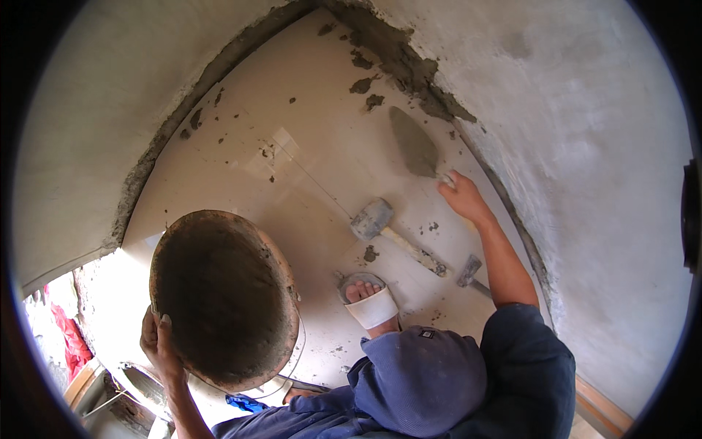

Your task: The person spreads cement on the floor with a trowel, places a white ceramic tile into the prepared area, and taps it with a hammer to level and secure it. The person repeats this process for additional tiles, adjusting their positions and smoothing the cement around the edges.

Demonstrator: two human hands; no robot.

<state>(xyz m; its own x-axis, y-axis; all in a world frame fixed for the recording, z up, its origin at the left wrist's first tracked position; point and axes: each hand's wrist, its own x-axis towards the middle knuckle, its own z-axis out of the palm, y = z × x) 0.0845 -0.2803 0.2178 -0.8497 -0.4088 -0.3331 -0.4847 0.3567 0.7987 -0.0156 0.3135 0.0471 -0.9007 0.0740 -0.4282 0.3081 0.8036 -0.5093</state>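
My left hand (159, 342) is closed on the rim of a round, mortar-stained bucket (281, 274), tilted so its dark inside shows. A thin wire handle hangs at its right side. My right hand (462, 196) grips the handle of a pointed trowel (414, 143). Its grey, mortar-coated blade points away from me, just above the tiled floor (322, 157) or on it; I cannot tell which. Lying on the tiles between bucket and right arm is a rubber mallet (373, 219) with a pale handle. A small hammer (470, 271) lies beside my right forearm.
Wet mortar (409, 62) lines the far right wall joint, with scattered splashes on the tiles. Plastered walls (578, 146) close in on both sides. My sandaled foot (369, 300) rests near the mallet. Red cloth (72, 340) and wood lie at lower left.
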